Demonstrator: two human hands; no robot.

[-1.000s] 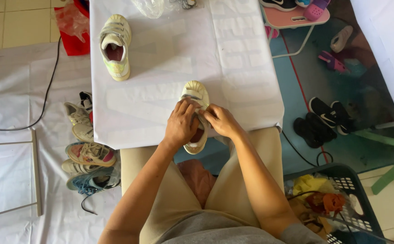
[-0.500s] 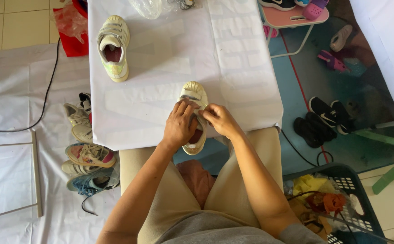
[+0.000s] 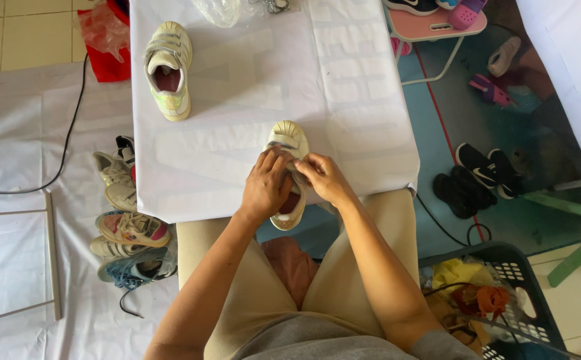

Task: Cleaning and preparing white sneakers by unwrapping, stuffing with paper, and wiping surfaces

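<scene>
On the white-covered table (image 3: 237, 133), near its front edge, a small cream shoe (image 3: 288, 143) lies with its heel overhanging toward the person's lap. Left hand (image 3: 266, 189) is closed over the shoe's middle, gripping it, while right hand (image 3: 324, 179) pinches its strap with curled fingers. Farther back lies a second cream shoe (image 3: 168, 70).

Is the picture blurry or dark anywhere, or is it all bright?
Head view: bright, even daylight on the white table cover, sharp on both hands, left hand and right hand, and the pale shoe; darker shade over the teal floor at right; no obvious blur.
</scene>
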